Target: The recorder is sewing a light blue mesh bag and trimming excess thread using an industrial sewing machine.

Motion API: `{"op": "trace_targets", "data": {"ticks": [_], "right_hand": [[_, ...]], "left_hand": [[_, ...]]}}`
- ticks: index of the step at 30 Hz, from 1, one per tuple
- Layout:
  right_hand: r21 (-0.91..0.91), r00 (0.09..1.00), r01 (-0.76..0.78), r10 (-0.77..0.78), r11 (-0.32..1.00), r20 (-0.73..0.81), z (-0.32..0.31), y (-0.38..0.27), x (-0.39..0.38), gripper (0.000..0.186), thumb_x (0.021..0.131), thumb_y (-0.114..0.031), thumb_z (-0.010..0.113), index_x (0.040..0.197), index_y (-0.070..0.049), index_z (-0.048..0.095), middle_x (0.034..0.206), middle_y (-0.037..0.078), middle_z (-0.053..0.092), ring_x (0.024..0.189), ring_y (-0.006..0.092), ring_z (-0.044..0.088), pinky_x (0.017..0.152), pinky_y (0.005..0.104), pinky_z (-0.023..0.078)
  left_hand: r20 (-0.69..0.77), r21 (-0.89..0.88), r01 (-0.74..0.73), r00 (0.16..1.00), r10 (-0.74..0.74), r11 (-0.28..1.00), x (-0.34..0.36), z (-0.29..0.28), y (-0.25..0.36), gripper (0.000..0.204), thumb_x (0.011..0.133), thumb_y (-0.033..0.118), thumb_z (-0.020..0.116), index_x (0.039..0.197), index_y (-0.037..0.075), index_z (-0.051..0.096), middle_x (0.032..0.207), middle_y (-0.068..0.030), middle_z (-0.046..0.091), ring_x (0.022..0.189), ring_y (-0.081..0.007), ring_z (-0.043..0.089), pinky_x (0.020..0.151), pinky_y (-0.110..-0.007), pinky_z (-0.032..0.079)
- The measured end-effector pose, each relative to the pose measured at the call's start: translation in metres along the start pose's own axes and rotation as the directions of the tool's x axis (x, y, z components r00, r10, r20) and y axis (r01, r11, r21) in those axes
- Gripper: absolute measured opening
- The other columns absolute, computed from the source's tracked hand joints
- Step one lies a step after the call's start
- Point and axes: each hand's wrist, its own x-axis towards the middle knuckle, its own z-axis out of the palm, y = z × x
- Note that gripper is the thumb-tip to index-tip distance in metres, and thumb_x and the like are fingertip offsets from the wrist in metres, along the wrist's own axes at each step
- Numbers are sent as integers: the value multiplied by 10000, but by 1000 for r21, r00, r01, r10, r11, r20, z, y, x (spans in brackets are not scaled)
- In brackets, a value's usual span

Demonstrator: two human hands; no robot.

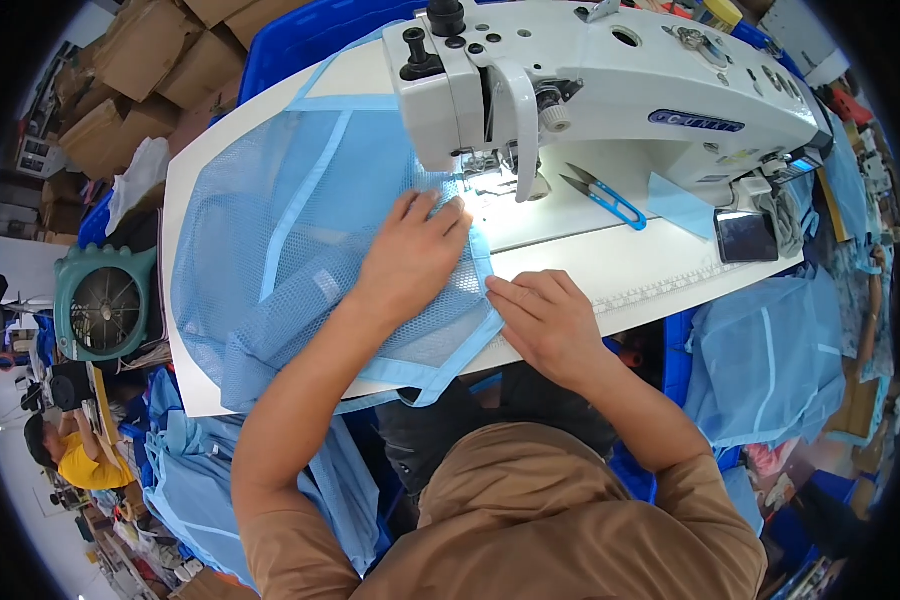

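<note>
Under the needle area of a white sewing machine (610, 80) lies light blue mesh fabric (250, 220) with pale blue binding (480, 250). My left hand (415, 250) rests on the mesh just below the lit presser foot, fingers slightly apart and curved, open. My right hand (540, 325) grips the binding at the fabric's right edge, fingers together, thumb mostly hidden. Blue-handled thread snips (610, 200) lie right of the foot, beside a pale blue scrap (678, 200) and a dark phone (745, 235).
A green fan (105, 310) and cardboard boxes (140, 60) are at the left. A person in a yellow shirt (90, 460) works at lower left. Piles of blue mesh pieces (765, 360) and blue bins (675, 355) flank the white table (195, 175).
</note>
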Motion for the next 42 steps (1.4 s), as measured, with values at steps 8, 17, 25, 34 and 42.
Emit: {"op": "trace_targets", "data": {"ticks": [8, 17, 25, 34, 42], "right_hand": [[-12, 1000, -2, 1, 1000, -16, 5, 8, 8, 375, 781, -123, 783, 1135, -21, 717, 1316, 58, 681, 1115, 244, 614, 974, 404, 501], [-36, 999, -29, 28, 999, -35, 7, 14, 16, 354, 773, -138, 800, 1110, -55, 734, 1264, 26, 710, 1096, 243, 635, 984, 403, 507], [-8, 998, 36, -36, 999, -47, 1, 31, 12, 333, 768, -128, 799, 1089, -52, 745, 1220, 29, 735, 1117, 235, 651, 998, 394, 511], [-26, 990, -6, 2, 1000, -139, 10, 20, 18, 353, 762, -143, 810, 1091, -71, 706, 1109, 37, 727, 1048, 231, 669, 954, 391, 503], [-76, 984, 43, -56, 996, -167, 3, 9, 0, 345, 801, -180, 786, 1107, -62, 678, 1141, 65, 712, 1037, 222, 680, 894, 368, 513]], "left_hand": [[-1, -20, 18, 1000, -18, 1000, 6, 4, -10, 259, 882, 120, 701, 1132, 53, 714, 1221, -93, 701, 1196, -310, 638, 1084, -453, 484], [18, -19, 48, 999, -48, 999, 12, 1, -14, 212, 906, 147, 698, 1094, 58, 738, 1223, -79, 708, 1214, -286, 630, 1094, -442, 474], [16, 26, 132, 991, -133, 991, 10, 9, 4, 193, 942, 155, 682, 1080, 46, 761, 1254, -86, 709, 1232, -296, 625, 1103, -436, 468], [59, -19, 124, 991, -123, 992, 12, -1, -3, 219, 954, 162, 679, 1104, 22, 756, 1296, -106, 707, 1248, -309, 621, 1136, -465, 443], [40, -272, 181, 983, -177, 945, -11, -38, 34, 209, 968, 154, 689, 1124, 33, 758, 1248, -120, 725, 1347, -335, 578, 1209, -528, 361]]}}
